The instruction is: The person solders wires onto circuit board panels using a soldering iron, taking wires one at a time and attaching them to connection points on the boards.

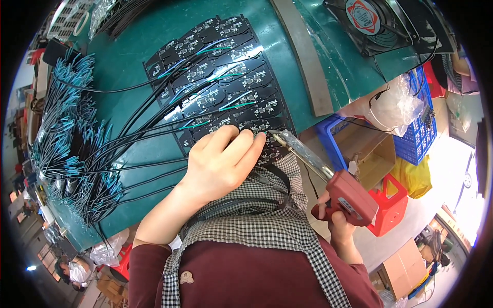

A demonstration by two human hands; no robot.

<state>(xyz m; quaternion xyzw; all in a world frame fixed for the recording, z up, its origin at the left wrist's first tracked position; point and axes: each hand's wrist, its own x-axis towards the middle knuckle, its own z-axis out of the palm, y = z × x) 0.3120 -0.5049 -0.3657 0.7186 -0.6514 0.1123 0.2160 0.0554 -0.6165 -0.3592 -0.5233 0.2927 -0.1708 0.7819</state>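
My left hand (221, 161) is closed over the near edge of a panel of black circuit boards (205, 97), its fingers bent down to the surface. Black cables (154, 172) run in from the left and disappear beneath this hand; what its fingertips pinch is hidden. My right hand (339, 223) grips the handle of a dark red soldering gun (354, 200). The gun's metal tip reaches the boards close beside my left fingers. Several cables with blue and green wire ends lie across the panel.
A big bundle of cables (72, 128) with blue ends covers the left of the green table (123, 51). A grey metal bar (303, 56) lies right of the panel, and a fan (367, 23) stands beyond it. Blue crates (413, 128) and a red plastic stool (390, 208) are lower right.
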